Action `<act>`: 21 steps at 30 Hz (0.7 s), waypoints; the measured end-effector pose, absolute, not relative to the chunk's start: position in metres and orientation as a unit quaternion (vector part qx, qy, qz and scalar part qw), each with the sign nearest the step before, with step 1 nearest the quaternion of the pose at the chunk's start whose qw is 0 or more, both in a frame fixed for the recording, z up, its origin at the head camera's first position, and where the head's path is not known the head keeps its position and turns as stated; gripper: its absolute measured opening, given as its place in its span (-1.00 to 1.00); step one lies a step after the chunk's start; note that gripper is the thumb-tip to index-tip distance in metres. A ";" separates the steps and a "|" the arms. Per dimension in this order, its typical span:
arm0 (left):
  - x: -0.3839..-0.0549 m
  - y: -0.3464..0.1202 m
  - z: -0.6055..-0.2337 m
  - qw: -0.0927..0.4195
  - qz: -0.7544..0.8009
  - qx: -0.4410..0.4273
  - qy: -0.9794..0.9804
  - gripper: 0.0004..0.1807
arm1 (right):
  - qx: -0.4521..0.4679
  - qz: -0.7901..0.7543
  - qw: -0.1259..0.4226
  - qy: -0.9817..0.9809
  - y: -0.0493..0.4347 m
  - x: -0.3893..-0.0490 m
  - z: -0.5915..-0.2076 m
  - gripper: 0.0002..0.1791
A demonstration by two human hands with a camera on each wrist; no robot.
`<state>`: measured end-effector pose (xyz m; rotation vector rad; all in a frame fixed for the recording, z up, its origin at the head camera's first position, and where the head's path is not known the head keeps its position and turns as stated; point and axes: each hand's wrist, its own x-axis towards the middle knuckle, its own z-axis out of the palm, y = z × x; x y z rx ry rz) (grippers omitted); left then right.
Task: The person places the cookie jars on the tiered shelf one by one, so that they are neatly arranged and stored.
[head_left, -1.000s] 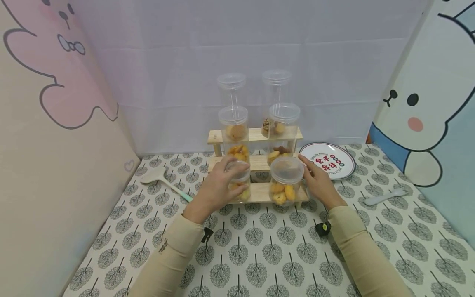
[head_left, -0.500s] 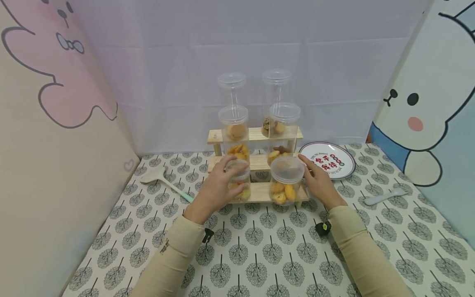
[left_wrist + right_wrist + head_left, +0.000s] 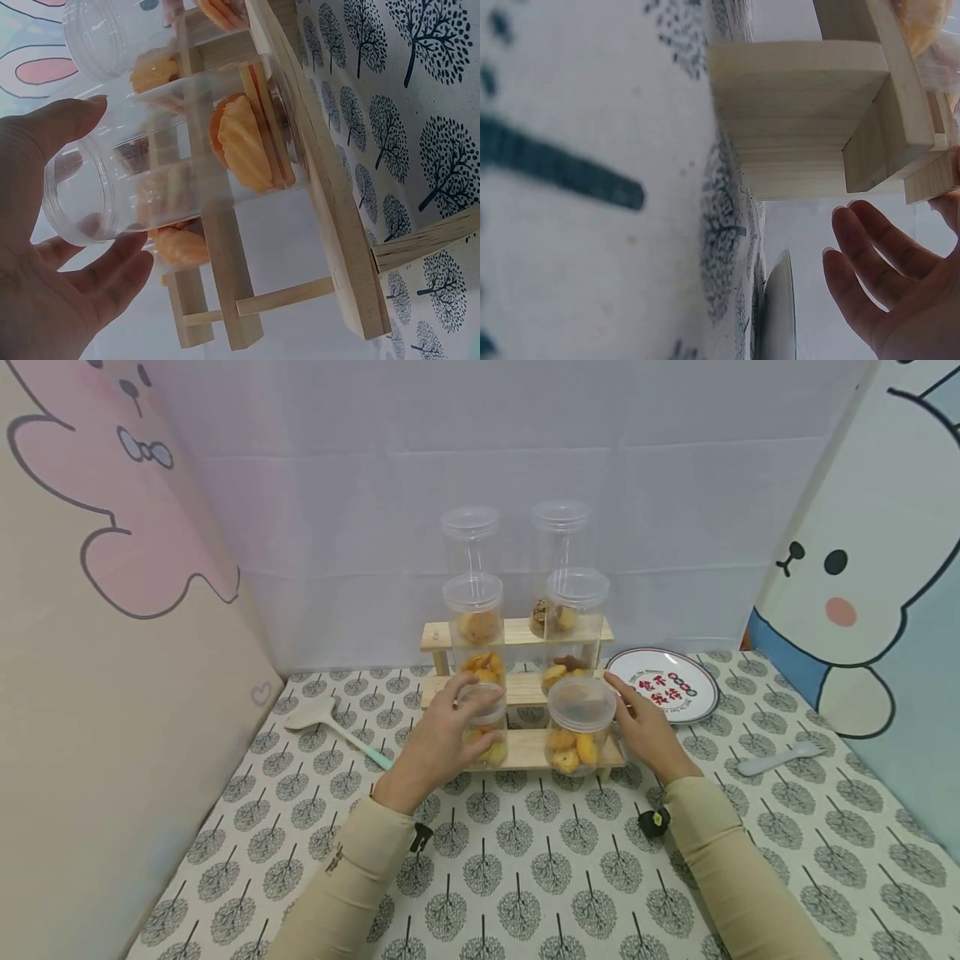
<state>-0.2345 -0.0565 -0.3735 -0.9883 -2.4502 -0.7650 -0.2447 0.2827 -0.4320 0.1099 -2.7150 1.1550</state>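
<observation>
My left hand (image 3: pixel 438 731) holds the front-left clear plastic jar (image 3: pixel 491 752) near its lid, thumb on one side and fingers on the other. In the left wrist view, orange-yellow cookies (image 3: pixel 244 146) lie at the bottom of this jar. My right hand (image 3: pixel 647 727) is beside the front-right jar (image 3: pixel 573 750), which also holds cookies; its fingers are spread and fairly straight in the right wrist view. Whether its fingertips touch that jar cannot be told. Both jars stand on the lowest tier of a wooden stepped shelf (image 3: pixel 528 747).
More lidded jars (image 3: pixel 472 593) of snacks stand in pairs on the middle and upper tiers. A white plate (image 3: pixel 701 693) with red characters lies right of the shelf, and a pale fork (image 3: pixel 780 758) further right. A turner (image 3: pixel 318 714) with a green handle lies left.
</observation>
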 end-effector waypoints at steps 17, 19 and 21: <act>-0.234 -0.087 -0.365 0.193 -0.221 -0.325 -0.899 -0.29 | 0.058 0.368 0.061 -0.926 0.289 -0.248 -0.427 -0.38; -0.235 -0.095 -0.362 0.202 -0.211 -0.311 -0.904 -0.32 | 0.062 0.353 0.048 -0.932 0.291 -0.249 -0.420 -0.36; -0.236 -0.103 -0.359 0.214 -0.203 -0.297 -0.908 -0.36 | 0.070 0.338 0.038 -0.938 0.294 -0.250 -0.413 -0.33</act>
